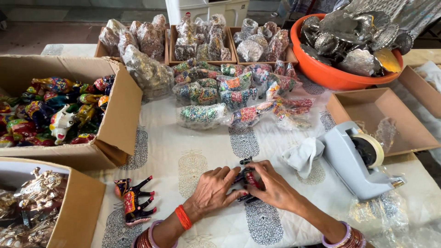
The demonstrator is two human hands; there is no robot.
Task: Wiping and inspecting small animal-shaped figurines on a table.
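Both my hands meet over a small black and red painted animal figurine (248,178) lying on the printed white cloth (183,151). My left hand (215,189) covers its left side with fingers spread. My right hand (271,186) grips its right side. Only the dark legs and part of the red body show between my fingers. A similar painted horse figurine (133,202) lies on its side to the left, apart from my hands.
A grey tape dispenser (356,160) and a crumpled white cloth (303,155) sit right of my hands. Plastic-wrapped figurines (229,96) pile up behind. Cardboard boxes: painted figurines (55,112) left, shiny ones (32,202) lower left, an open box (381,119) right. An orange tub (340,73) holds silver pieces.
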